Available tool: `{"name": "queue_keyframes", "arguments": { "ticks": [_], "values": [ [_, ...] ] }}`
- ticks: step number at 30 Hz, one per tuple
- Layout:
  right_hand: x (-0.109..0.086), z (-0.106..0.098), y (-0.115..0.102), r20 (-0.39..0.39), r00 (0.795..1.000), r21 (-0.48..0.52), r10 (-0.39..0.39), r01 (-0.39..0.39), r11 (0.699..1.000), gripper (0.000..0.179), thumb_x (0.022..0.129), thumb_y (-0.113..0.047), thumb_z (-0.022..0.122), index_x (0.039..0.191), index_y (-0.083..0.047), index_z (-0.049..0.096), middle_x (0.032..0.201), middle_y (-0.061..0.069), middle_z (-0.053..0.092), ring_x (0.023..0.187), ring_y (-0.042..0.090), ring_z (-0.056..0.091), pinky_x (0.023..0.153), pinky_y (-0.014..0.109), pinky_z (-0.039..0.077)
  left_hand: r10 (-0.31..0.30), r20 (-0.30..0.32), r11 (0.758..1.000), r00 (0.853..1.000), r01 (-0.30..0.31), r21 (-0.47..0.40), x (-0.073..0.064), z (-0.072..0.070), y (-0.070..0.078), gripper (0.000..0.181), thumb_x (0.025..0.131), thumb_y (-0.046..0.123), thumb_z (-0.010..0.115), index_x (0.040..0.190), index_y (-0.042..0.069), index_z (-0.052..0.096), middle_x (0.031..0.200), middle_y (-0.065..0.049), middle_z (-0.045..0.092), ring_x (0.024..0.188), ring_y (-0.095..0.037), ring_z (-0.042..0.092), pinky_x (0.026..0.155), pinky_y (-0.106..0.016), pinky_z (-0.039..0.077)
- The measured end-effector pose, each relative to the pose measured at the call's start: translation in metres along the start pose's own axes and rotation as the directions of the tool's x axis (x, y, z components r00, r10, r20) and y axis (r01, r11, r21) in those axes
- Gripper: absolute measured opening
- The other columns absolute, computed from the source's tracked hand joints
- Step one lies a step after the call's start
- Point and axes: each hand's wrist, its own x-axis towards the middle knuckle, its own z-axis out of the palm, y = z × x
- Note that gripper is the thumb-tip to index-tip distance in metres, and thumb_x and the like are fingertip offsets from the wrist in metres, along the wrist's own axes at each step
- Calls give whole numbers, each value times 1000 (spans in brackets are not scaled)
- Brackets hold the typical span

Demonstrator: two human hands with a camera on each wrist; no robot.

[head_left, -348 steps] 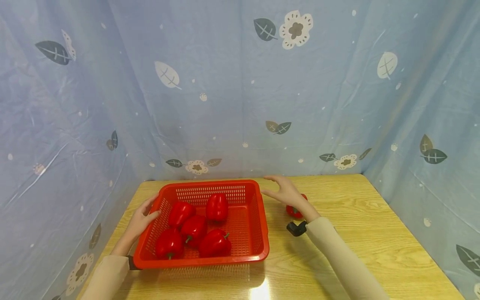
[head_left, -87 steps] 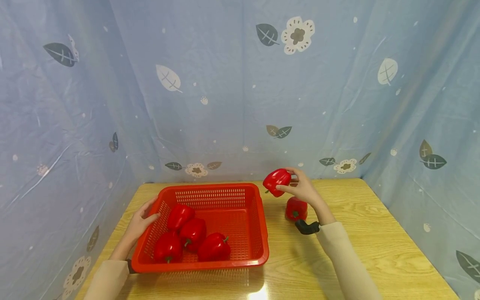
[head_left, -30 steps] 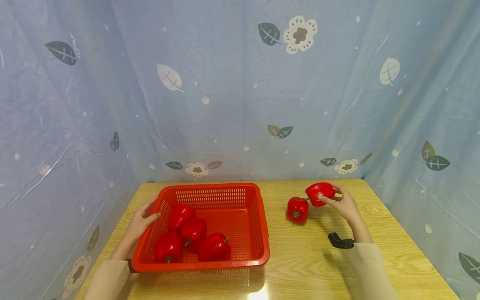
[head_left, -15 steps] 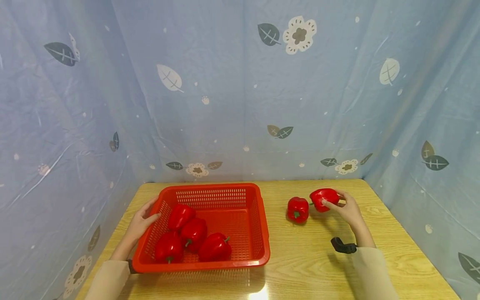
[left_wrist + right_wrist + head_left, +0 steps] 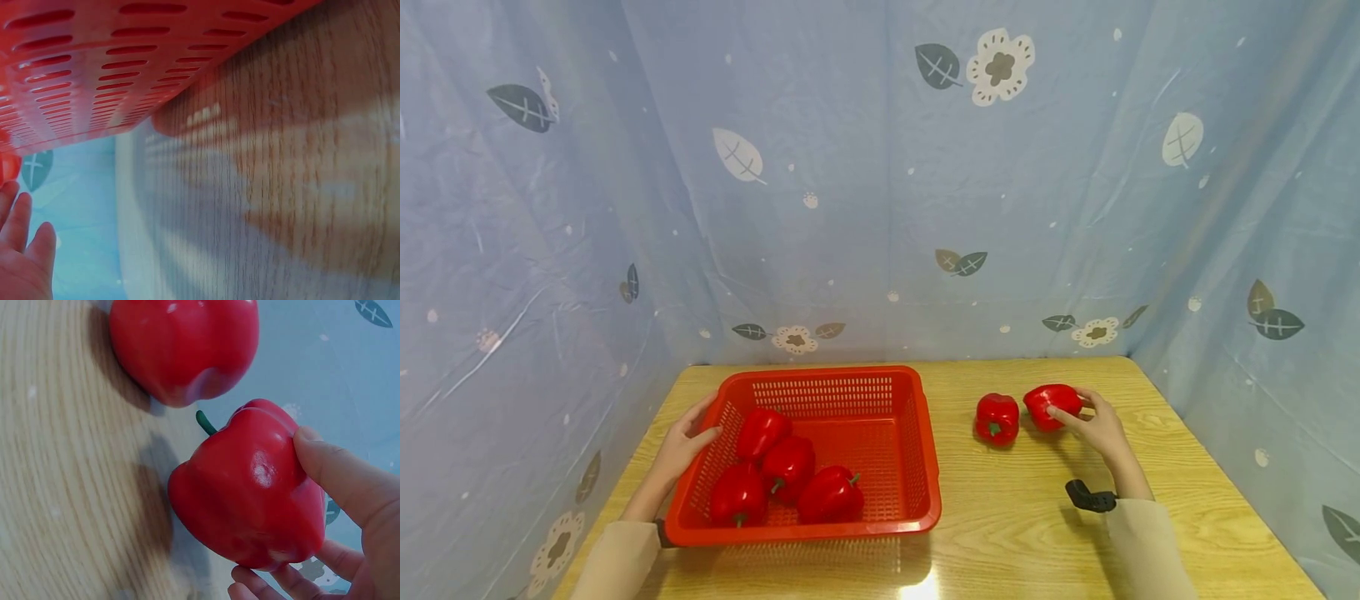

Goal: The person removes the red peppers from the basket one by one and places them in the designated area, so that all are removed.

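Observation:
My right hand point(image 5: 1097, 423) holds a red bell pepper point(image 5: 1051, 406) low over the right part of the table, thumb on one side and fingers on the other. In the right wrist view this bell pepper point(image 5: 250, 487) points its green stem toward a second bell pepper point(image 5: 187, 344) on the table; whether the held one touches the wood I cannot tell. My left hand point(image 5: 679, 450) rests at the left rim of a red plastic basket point(image 5: 915, 450), its fingers loosely extended. Several red bell peppers point(image 5: 788, 467) lie in the basket's left and front part.
The wooden table point(image 5: 992, 517) bears the basket at left and the loose bell pepper point(image 5: 997, 419) right of it. A blue patterned curtain point(image 5: 850, 167) hangs behind and along both sides. A black wrist-camera mount point(image 5: 1088, 497) juts from the right wrist.
Since the oldest frame, one bell pepper has left the basket in my right hand and travelled right, past the loose one. Over the last second it sank toward the table. My left hand stays put.

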Motion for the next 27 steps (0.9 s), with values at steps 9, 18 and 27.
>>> {"name": "queue_keyframes", "arguments": {
  "ticks": [9, 18, 27],
  "values": [
    [3, 1, 8, 22, 1000, 10, 19, -19, 1000, 90, 86, -50, 59, 147, 0, 16, 143, 33, 24, 122, 51, 34, 90, 54, 45, -10, 15, 999, 1000, 10, -32, 1, 1, 2, 59, 91, 4, 55, 143, -4, 28, 141, -35, 27, 106, 13, 47, 77, -12, 47],
    [2, 1, 18, 5, 1000, -9, 20, -20, 1000, 87, 88, -49, 56, 146, 1, 17, 144, 33, 23, 121, 51, 35, 95, 58, 38, -6, 17, 1000, 1000, 7, -27, 2, 1, 2, 59, 91, 5, 55, 143, -3, 28, 141, -35, 28, 106, 13, 47, 76, -12, 48],
    [3, -2, 19, 13, 1000, -20, 23, -23, 1000, 86, 89, -49, 54, 146, 2, 16, 140, 34, 27, 121, 51, 37, 93, 56, 42, -3, -4, 1000, 1000, 3, -15, 1, 0, 0, 58, 90, 3, 56, 142, -5, 29, 140, -36, 29, 107, 14, 46, 79, -9, 45]
  ]
}}
